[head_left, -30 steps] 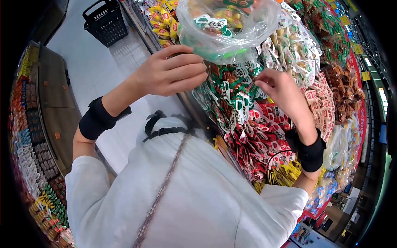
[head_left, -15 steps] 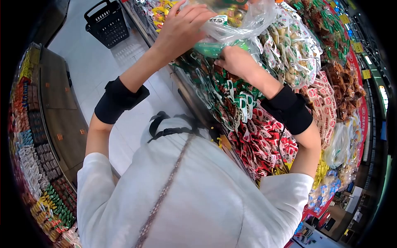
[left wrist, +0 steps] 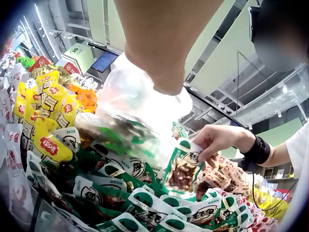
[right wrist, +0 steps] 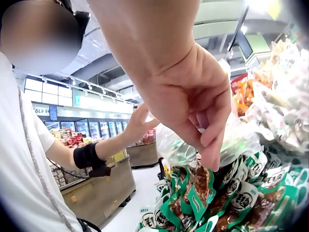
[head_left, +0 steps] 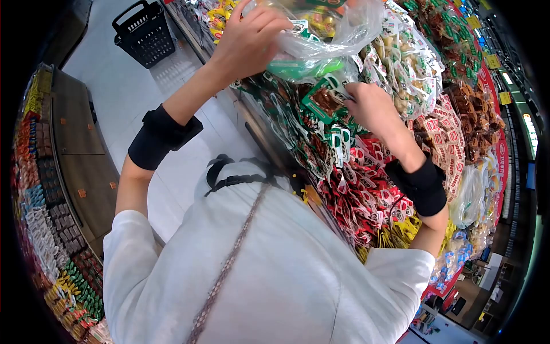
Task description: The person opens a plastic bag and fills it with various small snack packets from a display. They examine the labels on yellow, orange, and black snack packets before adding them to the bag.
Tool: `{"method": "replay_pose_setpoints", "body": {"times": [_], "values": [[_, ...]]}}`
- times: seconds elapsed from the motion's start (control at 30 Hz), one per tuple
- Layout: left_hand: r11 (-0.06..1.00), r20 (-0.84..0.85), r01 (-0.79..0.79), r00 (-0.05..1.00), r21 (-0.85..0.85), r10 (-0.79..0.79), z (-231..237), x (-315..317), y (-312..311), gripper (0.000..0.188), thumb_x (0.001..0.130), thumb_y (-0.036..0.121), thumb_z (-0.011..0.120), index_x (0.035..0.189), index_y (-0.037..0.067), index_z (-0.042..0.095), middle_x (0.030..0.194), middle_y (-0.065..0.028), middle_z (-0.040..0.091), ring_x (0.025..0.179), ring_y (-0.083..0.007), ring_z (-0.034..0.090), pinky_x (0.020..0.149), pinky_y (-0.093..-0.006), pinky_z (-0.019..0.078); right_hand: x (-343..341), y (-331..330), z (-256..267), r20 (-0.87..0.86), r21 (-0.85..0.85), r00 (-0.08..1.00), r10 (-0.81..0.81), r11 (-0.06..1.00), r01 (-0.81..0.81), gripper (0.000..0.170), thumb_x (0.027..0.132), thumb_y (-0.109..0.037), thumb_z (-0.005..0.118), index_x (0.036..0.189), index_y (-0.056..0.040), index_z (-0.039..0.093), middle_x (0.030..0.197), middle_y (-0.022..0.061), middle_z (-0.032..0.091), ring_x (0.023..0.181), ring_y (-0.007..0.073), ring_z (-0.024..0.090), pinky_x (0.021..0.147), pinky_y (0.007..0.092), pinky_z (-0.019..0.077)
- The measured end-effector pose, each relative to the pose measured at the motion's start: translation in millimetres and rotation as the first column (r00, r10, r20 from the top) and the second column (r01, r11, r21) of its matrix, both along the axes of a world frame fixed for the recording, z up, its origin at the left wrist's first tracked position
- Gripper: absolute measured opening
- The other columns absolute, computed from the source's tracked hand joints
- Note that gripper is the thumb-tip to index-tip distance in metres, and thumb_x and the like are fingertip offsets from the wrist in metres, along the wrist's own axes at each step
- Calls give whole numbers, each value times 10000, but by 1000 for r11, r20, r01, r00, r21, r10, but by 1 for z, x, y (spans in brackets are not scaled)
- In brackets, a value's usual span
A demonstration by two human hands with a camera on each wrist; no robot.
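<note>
In the head view, my left hand [head_left: 246,46] is at the near left rim of a clear plastic bag [head_left: 358,28], its fingers bent over the plastic. That bag holds several packets and rests on the heaped goods. My right hand [head_left: 375,109] pinches a green-and-white packet [head_left: 323,100] by its edge, just below the bag. The left wrist view shows this packet [left wrist: 182,171] hanging upright from my right thumb and fingers [left wrist: 219,140], above similar green packets [left wrist: 140,208]. My left fingertips are hidden there behind the wrist.
Red packets [head_left: 361,195], white packets [head_left: 401,69] and yellow packets [left wrist: 50,142] lie around the green ones. A black basket [head_left: 146,37] stands on the floor at upper left. Another stocked display [head_left: 40,172] runs along the far left.
My left hand has moved up onto the bag's rim. My right hand moved in to the bag's lower edge, then back to the right, and a green packet is now pinched in it.
</note>
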State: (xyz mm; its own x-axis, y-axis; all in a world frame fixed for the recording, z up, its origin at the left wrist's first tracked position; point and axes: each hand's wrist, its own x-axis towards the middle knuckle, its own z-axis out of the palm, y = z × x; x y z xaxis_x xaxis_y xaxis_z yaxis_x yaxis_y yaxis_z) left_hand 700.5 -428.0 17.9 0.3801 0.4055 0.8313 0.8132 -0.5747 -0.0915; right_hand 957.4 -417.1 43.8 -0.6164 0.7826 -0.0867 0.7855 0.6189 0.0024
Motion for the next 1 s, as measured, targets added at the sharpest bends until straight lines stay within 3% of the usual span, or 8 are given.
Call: {"method": "replay_pose_setpoints", "body": {"times": [0.07, 0.17, 0.23, 0.43, 0.47, 0.57, 0.87, 1.0], "values": [[994, -27, 83, 996, 68, -82, -21, -11, -1, 386, 692, 79, 619, 1062, 97, 513, 1113, -46, 522, 1065, -201, 480, 949, -390, 313, 18, -5, 10, -86, -51, 993, -76, 996, 71, 115, 696, -86, 593, 773, -1, 584, 676, 202, 582, 707, 358, 580, 640, 431, 464], [920, -64, 348, 937, 180, -342, -29, 10, -20, 296, 688, 46, 578, 980, 80, 538, 1050, -44, 547, 1024, -192, 502, 905, -384, 361, 29, -14, 24, -64, -65, 982, -175, 983, 171, 139, 708, -103, 591, 807, -6, 586, 673, 196, 581, 700, 356, 577, 639, 425, 459], [869, -123, 495, 862, 5, -491, -40, 32, -23, 221, 694, 54, 548, 915, 64, 547, 972, -31, 561, 959, -191, 526, 855, -343, 402, 32, -17, 23, -74, -91, 974, -216, 974, 209, 159, 713, -109, 587, 837, -10, 592, 678, 197, 582, 698, 354, 576, 644, 420, 458], [748, -127, 379, 844, -544, -521, -80, 87, -15, 193, 682, 95, 541, 874, 72, 534, 904, -25, 520, 890, -170, 501, 758, -292, 400, 38, -16, -4, -117, -105, 981, -156, 984, 144, 195, 713, -110, 582, 885, -21, 606, 686, 201, 584, 689, 346, 579, 647, 416, 459], [740, -158, 333, 848, -584, -506, -85, 92, -12, 197, 680, 95, 543, 876, 74, 536, 900, -20, 516, 887, -170, 497, 752, -289, 396, 40, -17, -10, -158, -47, 985, -66, 997, 59, 115, 762, -82, 567, 766, 30, 540, 636, 164, 598, 534, 240, 607, 515, 343, 444], [753, -279, 203, 844, -626, -459, -91, 99, -7, 186, 675, 98, 550, 860, 88, 546, 885, -8, 515, 898, -167, 491, 751, -285, 390, 39, -14, -4, -99, -239, 980, -171, 960, 144, 121, 759, -85, 572, 782, 32, 550, 614, 156, 594, 532, 232, 604, 509, 329, 445], [763, -282, 137, 876, -631, -391, -97, 96, -7, 166, 661, 93, 559, 825, 106, 550, 845, 3, 525, 894, -153, 496, 763, -277, 387, 43, -13, -8, -130, -278, 981, -143, 955, 102, 114, 767, -72, 559, 757, 41, 546, 557, 125, 572, 478, 155, 577, 478, 289, 437], [766, -326, 100, 865, -635, -383, -97, 88, -7, 176, 634, 91, 577, 805, 109, 541, 828, 3, 559, 859, -155, 519, 768, -278, 387, 35, -5, -25, -53, -409, 986, -158, 904, 123, 116, 704, -118, 591, 757, -16, 597, 636, 147, 588, 687, 297, 595, 624, 383, 452]]}}
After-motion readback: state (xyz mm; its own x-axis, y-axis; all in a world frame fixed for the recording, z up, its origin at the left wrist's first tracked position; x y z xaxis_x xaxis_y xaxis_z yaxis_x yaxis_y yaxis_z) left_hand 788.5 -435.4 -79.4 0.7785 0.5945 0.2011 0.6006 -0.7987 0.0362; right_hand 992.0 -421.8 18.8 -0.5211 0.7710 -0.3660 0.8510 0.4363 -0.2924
